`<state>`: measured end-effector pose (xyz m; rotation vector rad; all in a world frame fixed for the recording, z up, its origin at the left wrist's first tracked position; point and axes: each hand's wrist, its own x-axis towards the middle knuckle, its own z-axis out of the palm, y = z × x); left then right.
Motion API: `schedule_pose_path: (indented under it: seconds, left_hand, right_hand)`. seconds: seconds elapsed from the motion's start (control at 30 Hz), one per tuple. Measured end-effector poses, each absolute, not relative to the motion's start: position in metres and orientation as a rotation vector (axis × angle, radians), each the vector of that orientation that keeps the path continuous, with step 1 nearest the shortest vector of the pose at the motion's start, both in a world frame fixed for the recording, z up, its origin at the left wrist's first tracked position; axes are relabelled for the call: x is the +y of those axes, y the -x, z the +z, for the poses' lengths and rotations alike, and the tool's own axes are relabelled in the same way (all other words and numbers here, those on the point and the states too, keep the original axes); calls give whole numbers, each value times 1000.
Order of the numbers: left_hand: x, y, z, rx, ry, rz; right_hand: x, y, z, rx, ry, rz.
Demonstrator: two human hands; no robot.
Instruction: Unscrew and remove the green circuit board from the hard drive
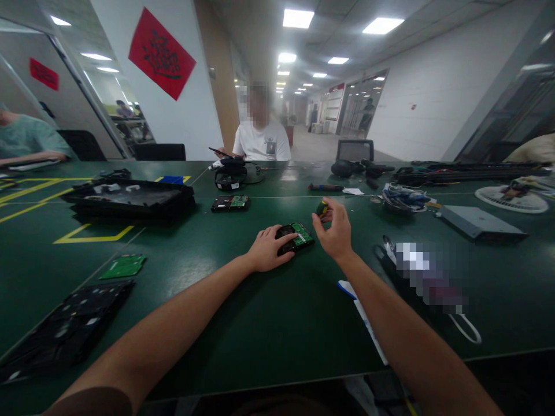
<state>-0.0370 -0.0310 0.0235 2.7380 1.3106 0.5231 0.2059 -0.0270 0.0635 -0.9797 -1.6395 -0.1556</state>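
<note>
A hard drive (302, 234) with a green circuit board facing up lies on the green table in front of me. My left hand (269, 249) rests over its left part, fingers spread across the top and thumb at the near edge, holding it against the table. Just above and right of the drive, my right hand (335, 230) pinches a screwdriver (321, 208) by its green and yellow handle. The shaft and tip of the screwdriver cannot be made out. Beyond my left hand sits a second hard drive (229, 203), apart from both hands.
Black plastic trays (130, 199), a loose green circuit board (124, 266) and a black panel (69, 323) lie left. To the right are a bundle of cables (405, 197), a grey metal box (481, 223) and a white disc (511, 199). A person (262, 136) sits opposite.
</note>
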Motion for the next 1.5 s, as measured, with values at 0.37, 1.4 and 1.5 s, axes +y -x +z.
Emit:
schedule_pose_path:
  seconds: [0.37, 1.4, 1.5]
  left_hand:
    - [-31, 38, 22, 1302, -2735, 537]
    - [-30, 38, 20, 1299, -2752, 548]
    - [-29, 38, 20, 1293, -2749, 556]
  right_hand:
    - [-28, -206, 65, -1642, 986, -162]
    - [-28, -204, 64, -1618, 988, -149]
    - [-31, -204, 65, -1639, 987, -167]
